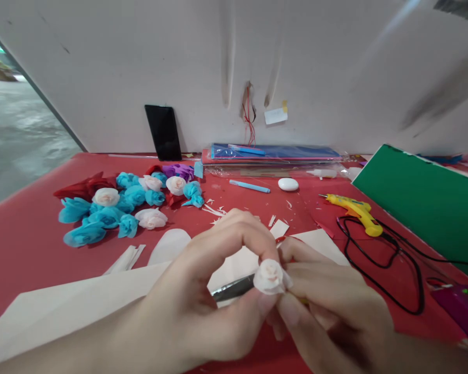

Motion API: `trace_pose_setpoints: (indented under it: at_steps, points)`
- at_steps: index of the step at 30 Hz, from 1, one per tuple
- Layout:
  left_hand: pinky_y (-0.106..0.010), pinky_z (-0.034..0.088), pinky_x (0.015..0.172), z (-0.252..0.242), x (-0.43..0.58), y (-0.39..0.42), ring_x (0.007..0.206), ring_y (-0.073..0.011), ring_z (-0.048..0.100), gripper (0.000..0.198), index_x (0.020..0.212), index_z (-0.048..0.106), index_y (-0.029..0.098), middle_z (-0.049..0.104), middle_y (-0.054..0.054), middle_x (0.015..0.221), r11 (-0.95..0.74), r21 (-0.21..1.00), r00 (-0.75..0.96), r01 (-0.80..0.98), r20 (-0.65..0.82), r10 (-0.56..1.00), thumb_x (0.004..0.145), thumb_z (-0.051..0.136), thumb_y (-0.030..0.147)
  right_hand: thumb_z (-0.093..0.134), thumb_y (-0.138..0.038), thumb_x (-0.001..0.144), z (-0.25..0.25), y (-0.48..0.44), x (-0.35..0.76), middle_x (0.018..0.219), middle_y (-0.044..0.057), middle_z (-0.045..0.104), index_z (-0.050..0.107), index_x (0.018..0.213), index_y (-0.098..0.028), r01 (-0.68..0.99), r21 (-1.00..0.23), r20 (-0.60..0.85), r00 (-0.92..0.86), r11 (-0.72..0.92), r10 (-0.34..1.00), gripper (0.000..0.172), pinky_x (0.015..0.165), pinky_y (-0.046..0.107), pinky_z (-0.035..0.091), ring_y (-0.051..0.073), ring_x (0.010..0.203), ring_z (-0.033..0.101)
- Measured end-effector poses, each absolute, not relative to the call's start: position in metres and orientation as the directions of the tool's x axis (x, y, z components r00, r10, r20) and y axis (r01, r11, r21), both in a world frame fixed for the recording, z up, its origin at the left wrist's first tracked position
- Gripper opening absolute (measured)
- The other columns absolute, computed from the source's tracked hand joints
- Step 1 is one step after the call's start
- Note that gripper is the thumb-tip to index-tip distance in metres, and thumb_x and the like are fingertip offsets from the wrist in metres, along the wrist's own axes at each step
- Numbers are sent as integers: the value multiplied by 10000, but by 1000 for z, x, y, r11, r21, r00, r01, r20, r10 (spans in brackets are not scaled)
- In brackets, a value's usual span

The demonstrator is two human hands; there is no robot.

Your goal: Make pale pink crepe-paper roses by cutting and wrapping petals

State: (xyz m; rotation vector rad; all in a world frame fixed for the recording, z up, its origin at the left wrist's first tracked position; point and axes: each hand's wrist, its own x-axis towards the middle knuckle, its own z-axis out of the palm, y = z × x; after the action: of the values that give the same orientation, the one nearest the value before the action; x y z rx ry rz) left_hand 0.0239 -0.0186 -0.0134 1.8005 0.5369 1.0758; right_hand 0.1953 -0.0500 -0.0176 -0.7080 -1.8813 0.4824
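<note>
A small white paper rose with a faint pink tint is held up at the lower middle. My left hand pinches it between thumb and forefinger. From the other side, the thumb and forefinger of my right hand close on the rose's right edge. Behind the flower a dark metal blade points left, and a bit of red handle shows above my right fingers. They look like parts of scissors; whether my right hand holds them I cannot tell. White paper sheets lie beneath my hands.
Blue, white, red and purple paper flowers are heaped left. A yellow glue gun with a black cord lies right, by a green board. Behind are a phone, a light-blue pen and a white oval object.
</note>
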Motion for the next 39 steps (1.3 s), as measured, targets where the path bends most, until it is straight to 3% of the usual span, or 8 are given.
trace_pose_setpoints:
  at_steps: [5,12,16,21,29,34,37,39]
  points:
    - [-244,473,656,-14,26,-19,712,-115,538,138,804,560,212,546,38,755,-506,860,494,-57,465,735,802,542,75,526,-2,810,-15,-49,193,510,-24,489,517,616,-183,273,-646,624,-350,713,699,265,507,235,441,105,532,469]
    - [-247,470,639,-15,25,-20,707,-125,542,146,810,543,220,553,29,778,-505,862,508,-47,456,731,824,535,75,525,-11,797,-15,-50,192,538,-4,537,594,667,-158,340,-591,634,-365,732,682,209,490,248,423,104,514,453]
    - [-282,499,656,-14,22,-18,746,-171,567,63,844,546,221,584,-2,771,-487,871,529,66,383,757,876,600,219,525,-18,776,-14,-50,191,520,-26,461,506,579,-171,402,-552,637,-362,730,681,250,469,223,385,90,511,426]
    - [-307,514,682,-10,19,-13,803,-206,578,147,866,568,222,586,-13,757,-501,857,543,120,366,755,866,653,343,507,-16,760,-10,-47,192,515,-25,453,487,554,-168,455,-538,588,-401,710,703,257,474,219,381,89,520,434]
    - [-264,485,653,-14,17,-19,724,-142,557,90,807,536,223,574,22,781,-508,859,536,59,402,742,863,563,157,500,-27,809,-6,-50,192,574,8,557,539,604,-201,316,-689,538,-379,652,753,271,518,240,487,131,556,549]
    - [-234,476,663,-11,16,-17,680,-92,554,154,806,526,221,559,57,786,-468,884,576,-11,388,720,826,490,72,530,-74,850,-3,-51,192,621,4,562,504,603,-217,187,-850,409,-354,492,841,286,549,229,485,121,568,560]
    - [-256,469,696,-11,15,-15,716,-114,547,139,809,525,222,571,50,779,-468,884,592,12,371,715,833,489,90,486,-122,854,0,-49,194,558,-21,486,464,588,-199,113,-964,164,-466,242,870,278,505,200,411,96,536,483]
    - [-269,459,705,-10,14,-15,716,-123,531,120,798,521,225,562,48,772,-472,881,590,39,361,722,841,485,119,456,-165,862,2,-47,194,560,-26,478,495,633,-183,58,-998,-47,-556,-17,830,233,483,186,370,76,506,463]
